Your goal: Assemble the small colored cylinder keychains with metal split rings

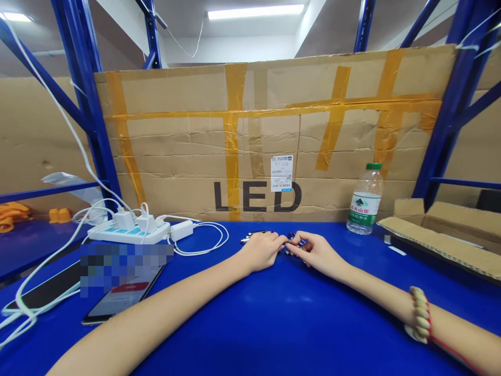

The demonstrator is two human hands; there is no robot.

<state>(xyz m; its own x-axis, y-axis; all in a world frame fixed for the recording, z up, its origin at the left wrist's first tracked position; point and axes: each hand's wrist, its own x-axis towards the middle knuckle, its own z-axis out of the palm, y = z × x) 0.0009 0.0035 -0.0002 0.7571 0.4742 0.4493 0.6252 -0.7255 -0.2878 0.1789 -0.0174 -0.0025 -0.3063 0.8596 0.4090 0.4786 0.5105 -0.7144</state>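
Note:
Both my hands rest on the blue table (274, 324), stretched far forward near the cardboard wall. My left hand (263, 250) is curled, fingers closed over small metal parts (252, 236) that lie just beyond it. My right hand (317, 251) pinches a small dark piece at its fingertips, which touch the left hand's fingertips. What the pieces are is too small to tell. A bead bracelet (418, 315) sits on my right forearm.
A cardboard sheet (274, 141) marked LED stands at the back. A water bottle (365, 199) stands at right, next to an open cardboard box (442, 235). At left lie a power strip (129, 230) with chargers and white cables, and two phones (121, 297).

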